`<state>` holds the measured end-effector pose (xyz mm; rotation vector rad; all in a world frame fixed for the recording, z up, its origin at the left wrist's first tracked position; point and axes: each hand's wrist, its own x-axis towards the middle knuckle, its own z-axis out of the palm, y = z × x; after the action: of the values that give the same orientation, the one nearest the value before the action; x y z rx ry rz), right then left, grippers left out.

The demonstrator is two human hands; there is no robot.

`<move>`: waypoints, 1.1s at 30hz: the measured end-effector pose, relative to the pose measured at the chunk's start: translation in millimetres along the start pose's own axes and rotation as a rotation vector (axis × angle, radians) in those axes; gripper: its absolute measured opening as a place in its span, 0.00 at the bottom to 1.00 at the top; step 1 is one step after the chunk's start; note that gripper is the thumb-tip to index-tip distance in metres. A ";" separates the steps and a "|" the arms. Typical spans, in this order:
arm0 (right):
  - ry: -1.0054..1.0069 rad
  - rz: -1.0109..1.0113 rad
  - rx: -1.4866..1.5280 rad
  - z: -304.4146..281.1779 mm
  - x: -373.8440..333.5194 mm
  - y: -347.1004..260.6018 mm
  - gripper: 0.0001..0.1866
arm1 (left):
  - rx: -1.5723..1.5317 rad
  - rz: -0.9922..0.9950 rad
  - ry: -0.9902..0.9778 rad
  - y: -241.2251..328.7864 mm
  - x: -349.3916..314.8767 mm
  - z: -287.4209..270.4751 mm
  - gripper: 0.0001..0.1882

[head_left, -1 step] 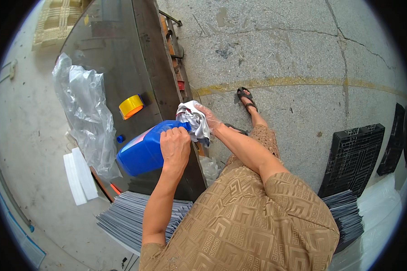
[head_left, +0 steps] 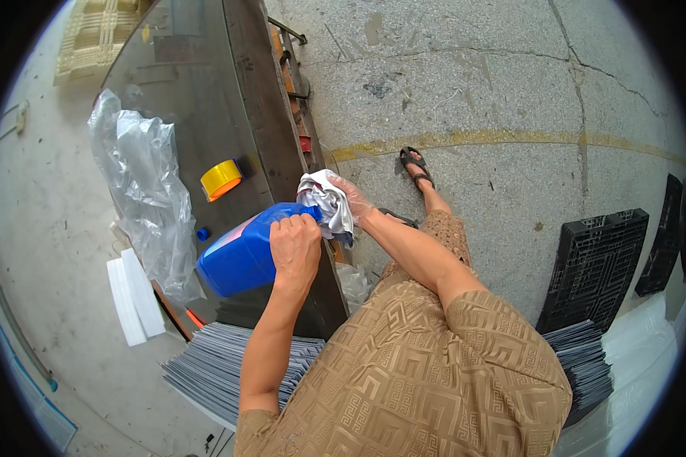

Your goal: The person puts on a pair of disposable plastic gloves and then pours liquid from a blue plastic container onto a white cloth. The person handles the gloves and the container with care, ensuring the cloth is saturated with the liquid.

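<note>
My left hand (head_left: 295, 245) is closed around the handle of a blue plastic jug (head_left: 238, 259), which lies tipped over the table with its mouth pointing right. The jug's open neck meets a crumpled white and grey cloth (head_left: 327, 199). That cloth is held by my right hand (head_left: 351, 199), which seems to wear a thin clear plastic glove; its fingertips are hidden behind the fabric. On the table, left of the jug, lies a small blue cap (head_left: 203, 234). A roll of yellow tape (head_left: 222, 180) stands farther back.
Crumpled clear plastic film (head_left: 149, 198) lies along the left of the dark tabletop (head_left: 198, 99). White foam strips (head_left: 135, 297) are at its left edge. A stack of thin grey sheets (head_left: 221, 365) sits near my left elbow. Black pallets (head_left: 594, 266) rest on the floor at right.
</note>
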<state>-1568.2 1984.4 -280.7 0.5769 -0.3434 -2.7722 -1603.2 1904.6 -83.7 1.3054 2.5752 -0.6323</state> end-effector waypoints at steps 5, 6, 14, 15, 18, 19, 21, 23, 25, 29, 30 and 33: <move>0.003 -0.002 0.010 0.4 0.0 0.8 0.23 | -0.012 -0.001 0.000 -1.7 0.1 -0.3 0.02; -0.003 -0.001 0.012 0.1 -0.4 0.2 0.23 | -0.019 0.000 0.002 -1.9 0.4 0.1 0.02; -0.044 0.029 -0.023 10.1 -3.2 1.2 0.24 | -0.099 -0.046 -0.036 -15.7 -8.9 -1.9 0.12; -0.039 0.034 -0.036 12.3 -3.5 2.1 0.24 | -0.112 -0.035 -0.016 -18.3 -11.5 -4.7 0.09; -0.052 0.045 -0.052 14.0 -2.3 3.8 0.26 | -0.166 -0.036 0.036 -26.4 -19.4 -12.5 0.06; -0.061 0.053 -0.053 16.4 -2.3 5.0 0.27 | -0.192 -0.061 0.040 -29.3 -24.1 -14.2 0.09; -0.068 0.039 -0.062 21.2 -2.5 7.2 0.25 | -0.237 -0.103 0.058 -36.8 -33.8 -20.9 0.12; -0.070 0.035 -0.071 26.9 -4.7 8.7 0.26 | -0.276 -0.133 0.085 -47.6 -44.1 -32.7 0.13; -0.056 0.025 -0.094 31.7 -6.9 9.7 0.26 | -0.315 -0.167 0.182 -61.1 -58.0 -42.4 0.13; -0.051 0.027 -0.074 41.3 -13.7 6.5 0.25 | -0.439 -0.275 0.326 -96.5 -90.4 -58.4 0.15; -0.058 0.023 -0.074 43.9 -15.7 5.8 0.25 | -0.469 -0.296 0.374 -107.3 -99.0 -61.4 0.16; -0.068 0.021 -0.122 49.0 -21.0 5.5 0.25 | -0.619 -0.492 0.419 -143.3 -134.6 -57.1 0.18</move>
<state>-1569.1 1994.5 -228.1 0.4476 -0.1921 -2.7740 -1636.5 1758.1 55.3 0.6497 3.0674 0.4258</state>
